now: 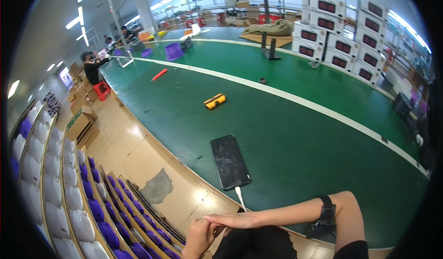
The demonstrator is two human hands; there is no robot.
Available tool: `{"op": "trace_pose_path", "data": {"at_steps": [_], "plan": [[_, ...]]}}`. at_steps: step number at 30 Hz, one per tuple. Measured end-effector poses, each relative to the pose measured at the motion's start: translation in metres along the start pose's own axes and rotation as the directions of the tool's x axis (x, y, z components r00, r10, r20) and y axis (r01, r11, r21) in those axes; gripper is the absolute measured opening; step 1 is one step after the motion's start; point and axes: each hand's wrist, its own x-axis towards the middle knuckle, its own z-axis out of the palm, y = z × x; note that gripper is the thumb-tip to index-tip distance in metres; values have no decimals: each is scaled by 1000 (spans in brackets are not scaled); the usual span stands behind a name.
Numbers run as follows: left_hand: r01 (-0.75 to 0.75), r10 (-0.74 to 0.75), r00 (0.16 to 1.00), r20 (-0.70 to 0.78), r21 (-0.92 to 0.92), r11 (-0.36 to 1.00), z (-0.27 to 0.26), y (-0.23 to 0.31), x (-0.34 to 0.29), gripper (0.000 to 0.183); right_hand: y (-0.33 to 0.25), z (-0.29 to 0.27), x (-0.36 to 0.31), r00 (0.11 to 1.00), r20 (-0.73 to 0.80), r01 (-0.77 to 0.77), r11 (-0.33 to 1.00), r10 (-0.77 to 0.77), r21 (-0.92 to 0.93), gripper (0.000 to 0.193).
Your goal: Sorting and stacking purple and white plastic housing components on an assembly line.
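Your right hand [235, 220] touches left hand [199, 235], grip unclear; phone [230, 162] (white cable [239, 197] attached) beyond hands on worktop [295, 148], untouched; no work visibly underway.

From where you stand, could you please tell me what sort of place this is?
It looks like a factory assembly workshop, judging by the long green workbench, the stacked matching white cartons and the rows of purple and white parts.

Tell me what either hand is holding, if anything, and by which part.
No held object shows: the left hand and right hand touch each other. Whether something small is hidden between them cannot be told.
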Motion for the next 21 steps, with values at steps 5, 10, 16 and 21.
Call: {"op": "trace_pose_path", "data": {"at_steps": [5, 10, 16, 21], "plan": [[14, -17, 999, 34, 80, 997, -18, 16, 16, 13, -9, 9, -9, 985, 11, 170, 958, -172, -231, 69], [-109, 105, 994, 42, 110, 988, -25, 22, 41, 13, -34, 12, -33, 981, -84, 159, 970, -176, -182, 65], [-370, 367, 927, 82, 18, 929, -23, 44, 73, 11, -59, 24, -88, 966, -240, 52, 983, -95, -178, 69], [-500, 502, 864, 41, -42, 865, -32, 48, 89, 8, -72, 25, -95, 937, -246, 168, 940, -246, -298, 72]]}}
